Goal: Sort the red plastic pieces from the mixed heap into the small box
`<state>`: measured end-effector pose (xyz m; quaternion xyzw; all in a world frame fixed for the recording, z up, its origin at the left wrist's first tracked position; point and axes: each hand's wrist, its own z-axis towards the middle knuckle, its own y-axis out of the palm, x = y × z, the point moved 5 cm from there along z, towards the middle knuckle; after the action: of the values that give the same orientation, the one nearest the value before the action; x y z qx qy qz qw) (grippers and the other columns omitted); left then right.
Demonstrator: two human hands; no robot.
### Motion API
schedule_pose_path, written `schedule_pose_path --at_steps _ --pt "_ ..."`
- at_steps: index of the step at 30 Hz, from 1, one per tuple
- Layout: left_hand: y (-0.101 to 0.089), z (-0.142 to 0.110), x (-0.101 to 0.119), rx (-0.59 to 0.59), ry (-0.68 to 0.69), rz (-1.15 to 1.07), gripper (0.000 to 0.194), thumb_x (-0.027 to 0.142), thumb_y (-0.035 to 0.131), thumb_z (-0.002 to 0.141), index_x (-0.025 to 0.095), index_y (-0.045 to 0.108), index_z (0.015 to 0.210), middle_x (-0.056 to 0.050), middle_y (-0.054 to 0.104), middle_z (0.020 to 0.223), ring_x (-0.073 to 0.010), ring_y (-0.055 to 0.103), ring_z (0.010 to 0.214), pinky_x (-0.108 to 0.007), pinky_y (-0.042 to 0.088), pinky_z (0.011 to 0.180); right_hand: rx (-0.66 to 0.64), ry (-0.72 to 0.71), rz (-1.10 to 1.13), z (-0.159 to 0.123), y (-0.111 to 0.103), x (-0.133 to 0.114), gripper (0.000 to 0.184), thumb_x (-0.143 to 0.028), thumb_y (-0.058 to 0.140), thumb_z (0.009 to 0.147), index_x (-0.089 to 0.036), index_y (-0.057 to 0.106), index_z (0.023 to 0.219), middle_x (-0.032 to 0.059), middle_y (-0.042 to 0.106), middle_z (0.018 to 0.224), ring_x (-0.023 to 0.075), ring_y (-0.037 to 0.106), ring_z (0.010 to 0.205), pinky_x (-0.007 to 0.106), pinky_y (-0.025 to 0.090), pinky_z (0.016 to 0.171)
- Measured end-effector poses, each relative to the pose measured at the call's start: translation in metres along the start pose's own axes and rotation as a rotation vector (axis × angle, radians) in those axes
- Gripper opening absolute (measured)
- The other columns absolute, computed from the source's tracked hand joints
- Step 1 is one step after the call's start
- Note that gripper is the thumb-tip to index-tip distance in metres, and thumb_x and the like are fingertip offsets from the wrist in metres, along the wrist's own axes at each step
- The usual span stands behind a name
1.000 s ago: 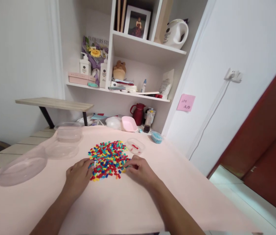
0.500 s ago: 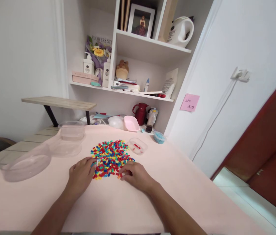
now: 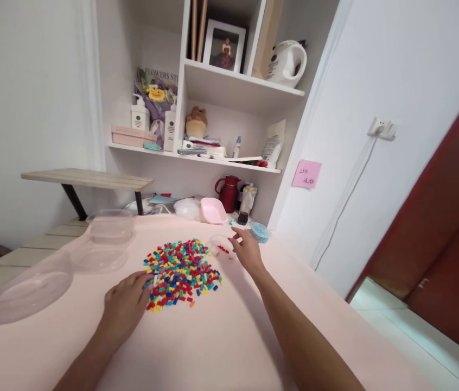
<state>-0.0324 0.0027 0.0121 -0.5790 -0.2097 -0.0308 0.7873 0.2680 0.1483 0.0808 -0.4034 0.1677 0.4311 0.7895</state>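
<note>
A heap of small red, blue, yellow and green pieces lies on the pale pink table. My left hand rests at the heap's left edge, fingers curled against the pieces. My right hand reaches out over a small clear tray that holds a few red pieces. Its fingers are spread and I see nothing in them.
Three clear plastic containers sit at the left of the table. A pink dish, a red jug, a bottle and a small tub of blue pieces stand at the back. Shelves rise behind them.
My right hand has left the heap's near right edge and moved forward to the small clear tray, fingers now spread. My left hand has stayed by the heap.
</note>
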Motion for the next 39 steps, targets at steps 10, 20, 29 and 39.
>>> schedule_pose_path --at_steps 10,20,29,39 --pt "-0.001 0.000 0.001 0.028 0.010 0.004 0.037 0.030 0.036 0.093 0.031 0.065 0.114 -0.002 0.061 0.133 -0.0219 0.053 0.124 -0.042 0.034 0.102 -0.420 -0.003 0.123 -0.051 0.020 0.009 0.022 -0.028 0.054 0.082 -0.020 0.075 0.088 0.0032 0.067 0.085 0.0125 0.058 0.060 0.026 0.046 0.062" --pt "0.003 0.003 -0.005 0.005 0.019 0.028 0.039 0.033 0.032 0.094 0.032 0.063 0.117 -0.002 0.059 0.135 -0.0230 0.051 0.125 -0.045 0.033 0.102 -0.508 -0.074 0.053 -0.061 0.033 0.011 0.024 -0.019 0.070 0.076 -0.025 0.074 0.099 0.0001 0.055 0.084 0.0111 0.052 0.069 0.025 0.044 0.071" --pt "0.003 0.004 -0.005 0.015 0.026 0.032 0.039 0.033 0.033 0.093 0.032 0.064 0.117 -0.002 0.060 0.135 -0.0227 0.052 0.125 -0.044 0.034 0.101 -0.492 -0.024 0.059 -0.063 0.034 0.011 0.028 -0.019 0.068 0.073 -0.024 0.068 0.101 -0.0038 0.057 0.076 0.0104 0.050 0.064 0.022 0.040 0.062" --pt "0.002 0.003 -0.004 0.015 0.020 -0.002 0.039 0.033 0.034 0.093 0.031 0.064 0.117 -0.004 0.060 0.135 -0.0239 0.052 0.124 -0.046 0.032 0.102 -0.506 -0.030 0.001 -0.064 0.038 0.015 0.019 -0.020 0.065 0.075 -0.025 0.074 0.090 -0.0005 0.065 0.079 0.0128 0.054 0.066 0.024 0.040 0.064"
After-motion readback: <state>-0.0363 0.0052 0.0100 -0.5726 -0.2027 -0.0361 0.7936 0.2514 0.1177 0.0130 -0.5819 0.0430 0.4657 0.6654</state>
